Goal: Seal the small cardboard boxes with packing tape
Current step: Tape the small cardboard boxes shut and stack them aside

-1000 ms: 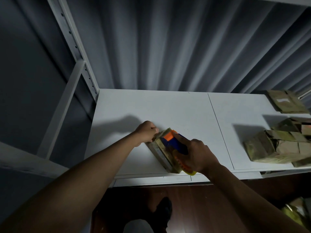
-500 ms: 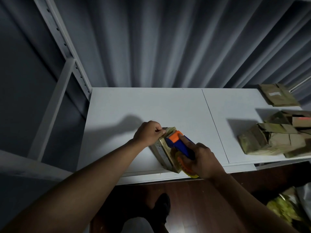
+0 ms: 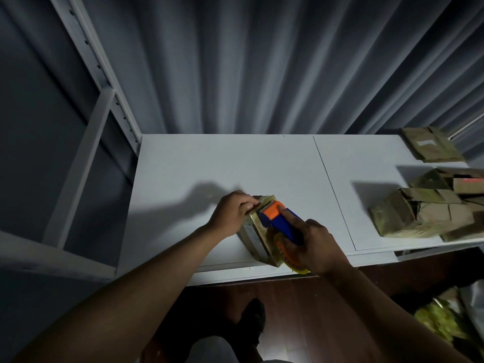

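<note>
Right now your right hand (image 3: 313,247) is wrapped around the blue and orange tape dispenser (image 3: 281,224), forefinger laid along its top, with the toothed blade sitting at the far end of the small cardboard box (image 3: 258,231). Your left hand (image 3: 233,213) has its fingers (image 3: 247,205) curled over that same far end, just beside the blade, gripping the box. The box lies near the front edge of the white tabletop (image 3: 235,163), angled away from you.

The closest risk is your own left fingers: they sit right next to the serrated cutter, and a sharp twist to tear the tape could drag the teeth across them. Shift that grip to the box's side before you cut.

Second, the box is close to the tabletop's front edge. Pulling the dispenser toward you with weak hold from the left could slide it off onto the floor.

Third, if the blade lifts before the tape is pressed down at the end, the strip may curl back and leave the flap unsealed. Whether the tape already lies flat along the seam cannot be told in this dim light.

More boxes (image 3: 424,210) wait piled at the right, well apart from your work.
</note>
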